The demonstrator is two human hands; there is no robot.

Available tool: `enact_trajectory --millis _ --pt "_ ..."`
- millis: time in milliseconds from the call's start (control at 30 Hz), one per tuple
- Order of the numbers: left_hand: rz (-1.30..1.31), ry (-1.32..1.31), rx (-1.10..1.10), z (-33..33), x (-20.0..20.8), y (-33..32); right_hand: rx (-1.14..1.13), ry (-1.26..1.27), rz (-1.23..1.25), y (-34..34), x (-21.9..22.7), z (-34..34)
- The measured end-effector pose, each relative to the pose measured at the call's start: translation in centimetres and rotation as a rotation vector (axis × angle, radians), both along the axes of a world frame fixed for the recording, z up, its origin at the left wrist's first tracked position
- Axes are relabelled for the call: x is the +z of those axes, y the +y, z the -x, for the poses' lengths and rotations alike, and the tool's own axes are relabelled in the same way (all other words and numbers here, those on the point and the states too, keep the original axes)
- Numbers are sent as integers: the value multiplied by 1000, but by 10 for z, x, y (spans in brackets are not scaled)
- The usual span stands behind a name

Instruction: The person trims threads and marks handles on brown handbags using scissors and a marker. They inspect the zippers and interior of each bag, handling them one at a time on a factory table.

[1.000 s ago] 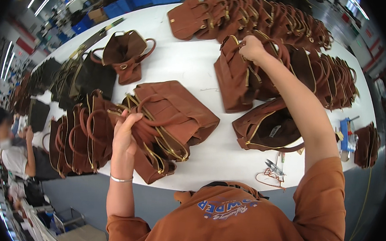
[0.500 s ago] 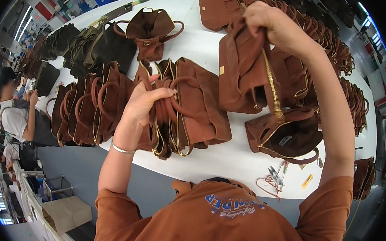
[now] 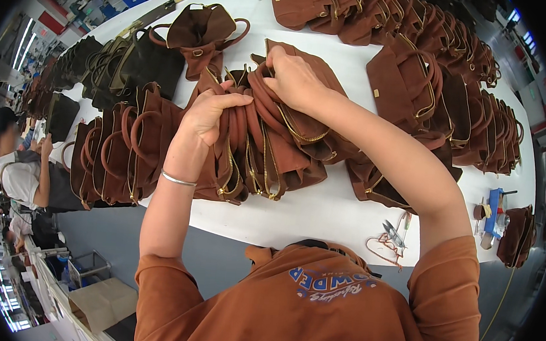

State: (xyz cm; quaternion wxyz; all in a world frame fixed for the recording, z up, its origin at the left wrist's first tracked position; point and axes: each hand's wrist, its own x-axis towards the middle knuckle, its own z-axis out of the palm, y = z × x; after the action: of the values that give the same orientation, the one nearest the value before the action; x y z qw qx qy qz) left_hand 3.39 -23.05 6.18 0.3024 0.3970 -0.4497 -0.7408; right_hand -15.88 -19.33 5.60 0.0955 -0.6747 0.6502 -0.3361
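Head view shows left grip and right grip closed around bag handles, blue-white lettering crossing orange shirt.

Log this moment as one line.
left grip: closed around brown bag handles | right grip: closed at top of adjacent brown bag | snips: on white table

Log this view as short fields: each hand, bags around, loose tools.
Left hand: holds bunched brown bag handles
Right hand: grips another brown bag near its top
Left side: dark bags
Far side: row of brown bags on the white table
Near edge: snips beside orange thread
Right end: blue holder
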Motion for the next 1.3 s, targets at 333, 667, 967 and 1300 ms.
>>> enact_trajectory --millis 333,667,967,1300 --pt "-128 225 56 1 9 2 54 -297 -585 12 48 -13" --pt "-294 502 35 1 21 9 186 -69 -679 3 52 -24" --pt "38 118 39 9 11 24 186 -481 -686 15 52 -40" --pt "-211 124 35 2 -13 13 118 -686 -544 30 45 -64"
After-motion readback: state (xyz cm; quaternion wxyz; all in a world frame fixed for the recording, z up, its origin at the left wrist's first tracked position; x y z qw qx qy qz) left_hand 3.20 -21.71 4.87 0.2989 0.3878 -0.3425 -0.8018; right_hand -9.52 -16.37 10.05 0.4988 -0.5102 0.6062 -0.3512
